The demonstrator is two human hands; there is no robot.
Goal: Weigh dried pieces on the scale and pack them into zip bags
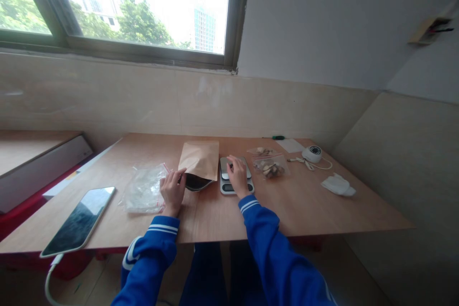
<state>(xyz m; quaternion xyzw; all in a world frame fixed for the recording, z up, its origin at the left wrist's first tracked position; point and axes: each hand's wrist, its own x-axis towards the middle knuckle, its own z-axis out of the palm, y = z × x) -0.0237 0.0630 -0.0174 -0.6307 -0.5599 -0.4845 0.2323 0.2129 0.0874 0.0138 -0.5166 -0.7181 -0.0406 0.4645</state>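
Note:
A brown kraft paper pouch (199, 160) lies on the table, its dark-lined mouth gaping toward me. My left hand (173, 192) is closed on the left edge of that mouth, thumb and fingers pinching it. Just right of the pouch sits a white kitchen scale (227, 188) with a metal platform; its display reading is too small to make out. Over the platform rests my right hand (237, 175), fingers bent and slightly apart, with nothing visible in them. Whether the fingertips touch the platform I cannot tell. Clear plastic bags (143, 190) lie beside my left hand.
Right of the scale lie clear zip bags (271, 167) of dried brownish-white pieces. Farther right are a white dome camera (311, 154) with its cable, a crumpled white item (338, 185), paper (289, 145) and a green-handled tool (278, 137). A cabled tablet (81, 220) overhangs the front-left edge.

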